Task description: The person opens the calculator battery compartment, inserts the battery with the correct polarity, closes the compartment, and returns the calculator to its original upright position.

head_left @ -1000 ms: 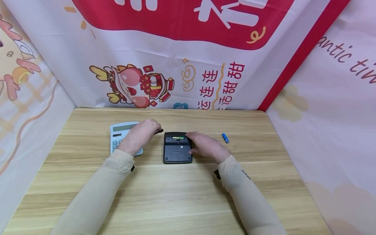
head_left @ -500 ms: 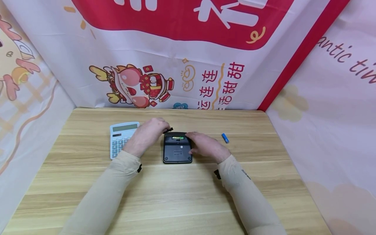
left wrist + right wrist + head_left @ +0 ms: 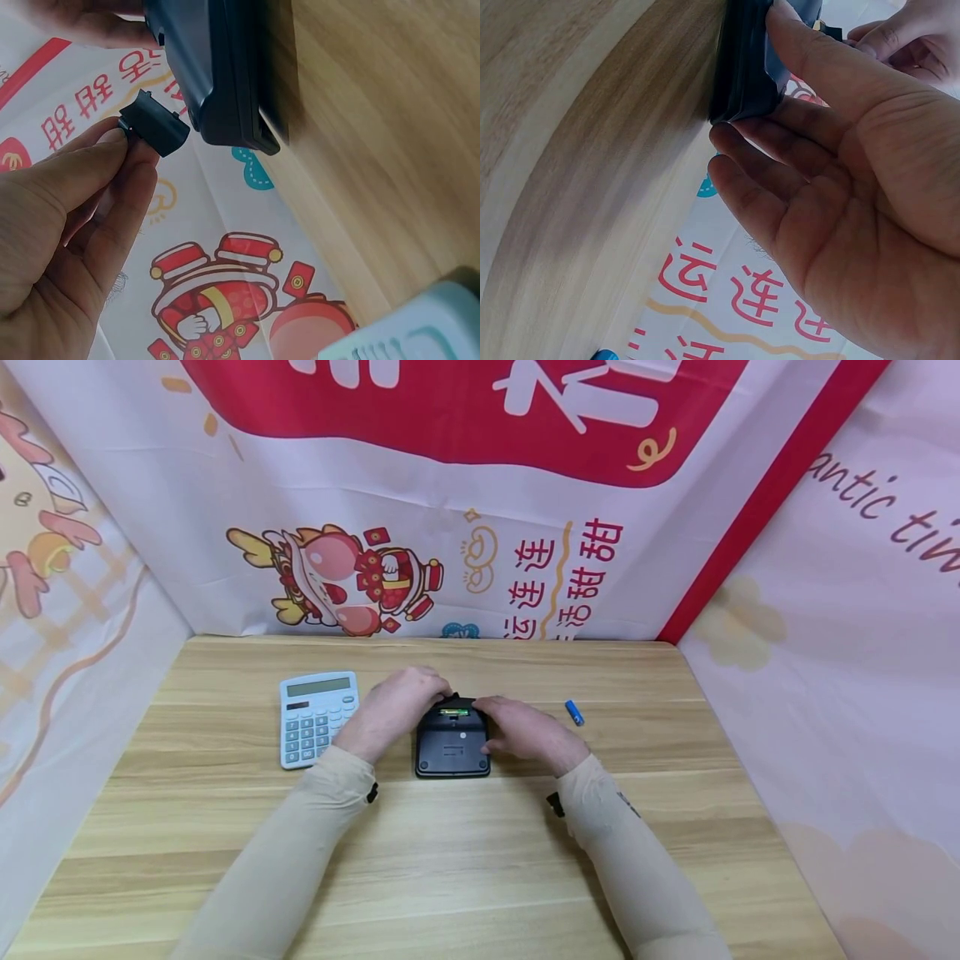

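A black calculator (image 3: 452, 753) lies back side up on the table, its battery slot exposed with a green battery (image 3: 454, 712) inside. My left hand (image 3: 393, 708) is at its far left corner. Between thumb and fingers it pinches a small curved black battery cover (image 3: 156, 126), held just off the calculator's edge in the left wrist view. From the right side, my right hand (image 3: 528, 735) grips the calculator, thumb over the edge and fingers along the far end, as the right wrist view (image 3: 847, 187) shows. The left fingers partly hide the cover in the head view.
A light blue calculator (image 3: 307, 739) lies face up to the left, close to my left forearm. A blue battery (image 3: 574, 712) lies on the wooden table (image 3: 465, 868) right of my right hand. Printed cloth walls (image 3: 480, 485) stand along the back and sides.
My left hand has moved right with the battery cover, from beside the black calculator to over its far left corner, uncovering more of the blue calculator. The right hand has stayed put.
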Available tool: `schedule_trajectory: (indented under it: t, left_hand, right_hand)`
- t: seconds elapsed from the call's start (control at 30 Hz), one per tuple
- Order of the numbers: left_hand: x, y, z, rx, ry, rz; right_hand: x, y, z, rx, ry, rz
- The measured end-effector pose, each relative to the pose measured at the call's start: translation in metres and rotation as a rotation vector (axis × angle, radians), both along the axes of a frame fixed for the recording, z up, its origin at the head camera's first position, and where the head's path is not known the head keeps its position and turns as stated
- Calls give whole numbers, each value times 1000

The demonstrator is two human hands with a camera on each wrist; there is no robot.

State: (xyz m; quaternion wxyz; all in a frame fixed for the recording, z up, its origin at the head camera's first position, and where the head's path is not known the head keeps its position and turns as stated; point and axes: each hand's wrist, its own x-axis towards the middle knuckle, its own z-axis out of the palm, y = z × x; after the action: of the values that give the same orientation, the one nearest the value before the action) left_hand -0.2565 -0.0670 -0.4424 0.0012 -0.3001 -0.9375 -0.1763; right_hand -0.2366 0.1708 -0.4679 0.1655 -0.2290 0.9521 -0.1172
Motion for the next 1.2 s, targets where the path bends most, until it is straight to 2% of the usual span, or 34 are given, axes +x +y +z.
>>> schedule_trajectory:
  t: [0.17,0.5,0.8,1.2]
  left_hand:
    - [-3,3,-2,7,-32,-4]
    - [-8,11,-4,10,-43,-26]
    - [-8,14,-6,-11,-2,-53]
    - [-6,18,-7,-47,12,-50]
  right_hand:
    - [0,-1,0,8,1,-3]
    - [-1,-1,1,19,-12,-17]
    - [0,0,1,17,-22,-18]
    - [0,1,1,4,-27,-12]
